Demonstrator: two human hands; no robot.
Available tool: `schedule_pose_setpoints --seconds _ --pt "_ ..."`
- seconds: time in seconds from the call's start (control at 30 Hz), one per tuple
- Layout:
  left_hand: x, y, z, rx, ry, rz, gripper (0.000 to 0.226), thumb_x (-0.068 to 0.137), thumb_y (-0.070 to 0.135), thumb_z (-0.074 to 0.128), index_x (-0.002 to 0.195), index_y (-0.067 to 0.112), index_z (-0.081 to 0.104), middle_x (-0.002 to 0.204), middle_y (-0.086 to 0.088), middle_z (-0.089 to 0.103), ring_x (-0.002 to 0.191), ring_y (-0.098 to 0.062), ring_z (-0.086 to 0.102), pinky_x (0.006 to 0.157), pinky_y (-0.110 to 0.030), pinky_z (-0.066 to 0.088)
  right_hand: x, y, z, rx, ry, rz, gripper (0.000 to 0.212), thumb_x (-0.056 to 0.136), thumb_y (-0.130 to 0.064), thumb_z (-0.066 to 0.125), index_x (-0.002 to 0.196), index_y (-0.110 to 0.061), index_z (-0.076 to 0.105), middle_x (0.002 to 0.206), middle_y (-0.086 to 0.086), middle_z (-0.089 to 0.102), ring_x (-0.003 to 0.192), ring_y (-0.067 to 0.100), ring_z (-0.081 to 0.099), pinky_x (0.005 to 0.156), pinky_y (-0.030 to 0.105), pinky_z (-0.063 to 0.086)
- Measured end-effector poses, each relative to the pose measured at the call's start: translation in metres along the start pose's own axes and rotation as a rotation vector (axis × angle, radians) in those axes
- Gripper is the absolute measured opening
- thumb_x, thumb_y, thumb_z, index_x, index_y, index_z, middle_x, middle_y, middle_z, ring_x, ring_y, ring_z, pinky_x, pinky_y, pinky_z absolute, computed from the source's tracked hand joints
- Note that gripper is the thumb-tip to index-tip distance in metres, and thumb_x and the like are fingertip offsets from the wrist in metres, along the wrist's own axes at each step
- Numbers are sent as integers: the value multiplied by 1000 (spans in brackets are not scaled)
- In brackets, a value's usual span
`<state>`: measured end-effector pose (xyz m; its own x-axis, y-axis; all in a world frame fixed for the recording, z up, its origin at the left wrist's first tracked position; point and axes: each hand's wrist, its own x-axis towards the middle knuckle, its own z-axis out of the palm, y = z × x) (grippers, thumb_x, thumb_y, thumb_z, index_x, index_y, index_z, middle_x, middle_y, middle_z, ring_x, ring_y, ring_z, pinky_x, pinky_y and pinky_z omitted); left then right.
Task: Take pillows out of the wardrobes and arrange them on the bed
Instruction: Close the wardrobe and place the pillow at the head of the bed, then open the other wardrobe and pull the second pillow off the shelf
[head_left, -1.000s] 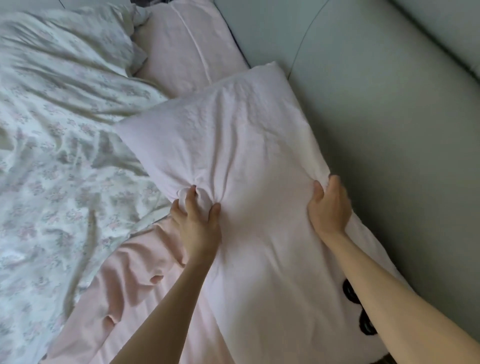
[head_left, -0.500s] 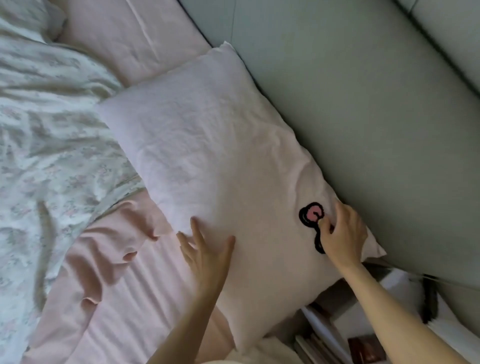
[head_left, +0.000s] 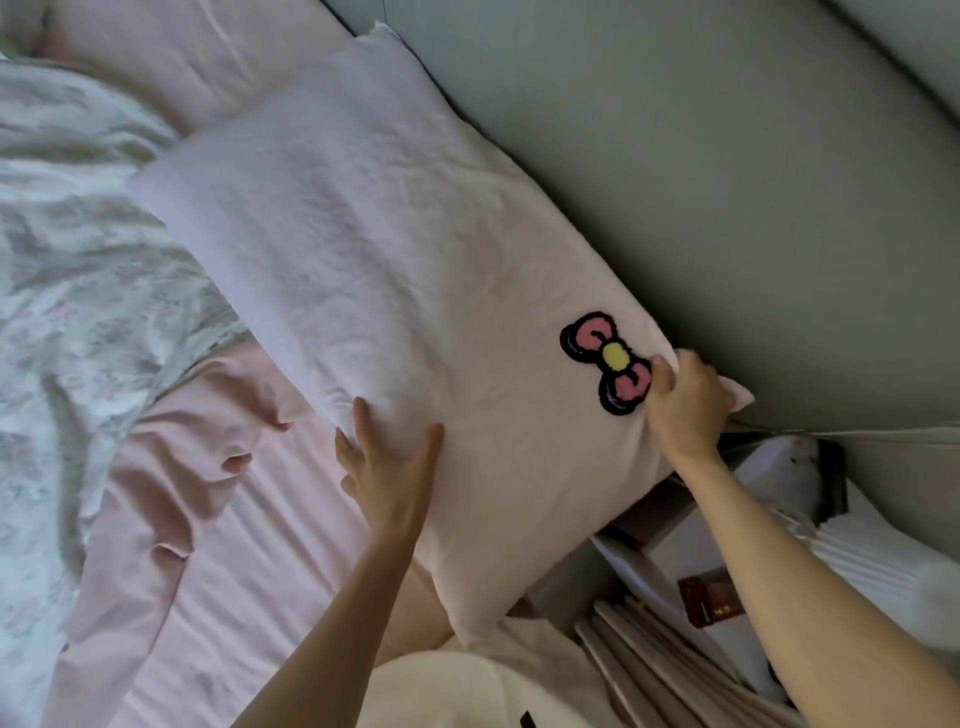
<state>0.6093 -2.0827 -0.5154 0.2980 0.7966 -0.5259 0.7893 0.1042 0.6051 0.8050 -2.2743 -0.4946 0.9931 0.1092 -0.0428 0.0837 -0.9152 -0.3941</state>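
We're in the arranging step: the pale pink pillow (head_left: 395, 270) lies on the bed (head_left: 249, 545), its long edge touching the grey headboard (head_left: 701, 182), bow patch (head_left: 608, 361) facing up. Our left hand (head_left: 389, 467) lies flat and spread on the near edge, gripping nothing; our right hand (head_left: 683, 400) pinches the corner by the bow. Next, we judge, comes a tug to square that corner, then letting go. A second pink pillow (head_left: 171, 57) sits beyond, the floral duvet (head_left: 67, 270) to the left. No wardrobe or other container is in view.
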Motion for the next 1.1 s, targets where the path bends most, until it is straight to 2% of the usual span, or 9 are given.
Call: schedule_pose_setpoints --seconds 0.1,0.2,0.27,0.33,0.4,0.53,0.77,1.0,1.1 --pt "-11 -10 1 84 -146 -60 93 73 51 66 139 45 0 154 -6 3 131 -43 25 108 -51 26 -9 12 -1 -176 -170 126 24 93 -20 47 107 -2 53 112 24 56 106 37 49 85 50 37" --pt "-18 -18 -1 179 -220 -102 103 73 49 68 139 44 -11 153 -10 -1 136 -43 15 109 -60 23 -27 23 4 -286 -394 338 48 90 -21 48 135 -16 31 141 22 28 130 39 25 102 59 25" --pt "-21 -17 -1 337 -127 91 108 71 53 68 136 49 -19 154 -5 -17 140 -39 -8 107 -66 12 -39 25 7 -282 -309 207 58 88 -20 49 140 -23 23 146 20 20 134 40 17 106 64 16" --pt "-22 -14 5 479 -77 362 108 70 61 63 131 53 -26 151 0 -29 138 -33 -24 106 -66 4 -42 20 11 -238 -252 -89 58 90 -25 48 142 -27 22 149 18 20 136 39 15 105 68 15" --pt "-26 -14 17 608 -142 508 106 70 67 56 129 51 -30 149 0 -34 134 -33 -32 106 -66 5 -39 14 17 -201 -388 -272 59 93 -37 43 144 -36 13 155 11 8 140 37 2 105 68 11" --pt "-38 -31 35 756 -296 481 101 74 66 53 134 44 -25 148 0 -36 133 -36 -33 106 -68 14 -39 16 27 -203 -696 -124 64 91 -55 33 139 -48 -8 156 -6 -14 141 32 -14 107 65 10" --pt "-35 -18 -23 632 -342 441 78 85 47 56 144 35 7 156 -2 -10 142 -30 -12 111 -59 14 -68 -55 1 -272 -549 -147 56 96 -29 34 146 -23 9 156 13 2 141 36 2 111 58 15" --pt "-69 -54 -175 490 -18 313 61 89 39 51 142 26 24 153 -7 19 141 -26 16 111 -53 22 -172 -182 -20 -90 -705 -524 38 95 -23 35 130 -12 44 133 14 51 121 30 46 102 41 38" --pt "-103 -97 -255 393 128 286 59 90 36 51 142 23 26 151 -9 24 138 -27 23 109 -48 29 -248 -232 -34 5 -712 -705 27 94 -19 38 111 -12 57 114 11 62 109 31 54 80 31 44"
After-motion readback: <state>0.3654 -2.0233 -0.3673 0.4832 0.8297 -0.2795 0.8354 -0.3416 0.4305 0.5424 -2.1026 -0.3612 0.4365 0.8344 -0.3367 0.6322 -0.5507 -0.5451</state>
